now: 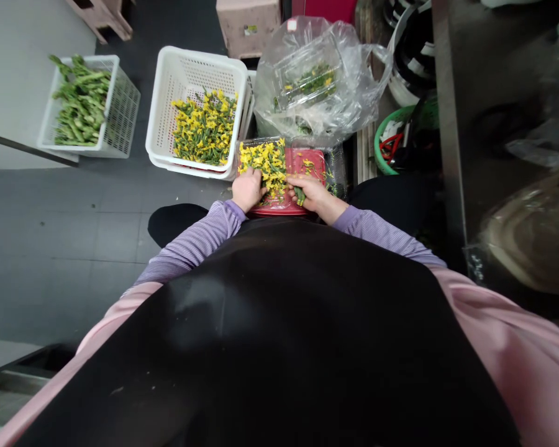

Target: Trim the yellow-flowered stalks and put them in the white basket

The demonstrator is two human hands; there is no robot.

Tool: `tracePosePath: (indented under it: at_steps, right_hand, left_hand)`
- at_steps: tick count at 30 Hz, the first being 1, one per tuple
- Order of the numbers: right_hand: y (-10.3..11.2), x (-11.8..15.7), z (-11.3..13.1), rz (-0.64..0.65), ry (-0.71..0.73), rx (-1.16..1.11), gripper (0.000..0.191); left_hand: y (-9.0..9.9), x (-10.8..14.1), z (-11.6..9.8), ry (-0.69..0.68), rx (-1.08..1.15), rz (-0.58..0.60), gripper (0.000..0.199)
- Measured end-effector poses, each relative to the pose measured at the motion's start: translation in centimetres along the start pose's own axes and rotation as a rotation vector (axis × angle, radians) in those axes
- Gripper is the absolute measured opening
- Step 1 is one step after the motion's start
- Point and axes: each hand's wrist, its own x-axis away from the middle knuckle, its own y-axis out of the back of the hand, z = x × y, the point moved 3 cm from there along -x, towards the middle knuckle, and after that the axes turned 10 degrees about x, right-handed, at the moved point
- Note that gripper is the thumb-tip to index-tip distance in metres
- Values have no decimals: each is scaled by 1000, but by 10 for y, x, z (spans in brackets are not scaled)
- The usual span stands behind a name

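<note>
Yellow-flowered green buds (276, 162) fill a clear plastic box on the left part of a red tray (302, 162). My left hand (249, 189) rests at the near left edge of these buds, its fingers curled down among them; what they hold, if anything, is hidden. On the right, my right hand (312, 194) is closed around a few green stems (299, 196), its fingertips close to the flowers. A few loose flowers and stems lie on the red surface beyond my right hand.
A white basket (161, 105) holds more yellow-flowered buds. Farther left, another white basket (121, 118) holds thick green stalks. Behind the tray sits a clear plastic bag (354, 87) with greens. A green basket (381, 149) stands right, beside a metal table edge (449, 136).
</note>
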Motion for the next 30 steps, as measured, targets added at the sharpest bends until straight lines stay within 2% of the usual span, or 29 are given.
tracePosePath:
  at_steps: [3, 5, 10, 16, 20, 25, 30]
  right_hand:
    - [-3, -1, -5, 24, 46, 96, 28]
    - [-3, -1, -7, 28, 62, 123, 28]
    - [-2, -3, -6, 10, 61, 120, 26]
    - [-7, -4, -3, -10, 95, 199, 26]
    - [-17, -7, 0, -7, 142, 240, 36]
    - [-16, -10, 4, 10, 183, 196, 38]
    - [-4, -12, 5, 67, 167, 113, 35]
  left_hand:
    - [-4, 0, -9, -42, -20, -5, 38]
    - [-5, -2, -11, -45, -1, -20, 36]
    - [-2, -10, -9, 22, 63, -43, 35]
    - [13, -14, -11, 137, 215, -69, 29]
    - [18, -9, -22, 95, 333, -23, 22]
    - [8, -2, -36, -68, 634, 31, 12]
    - [5, 6, -37, -21, 941, 126, 14]
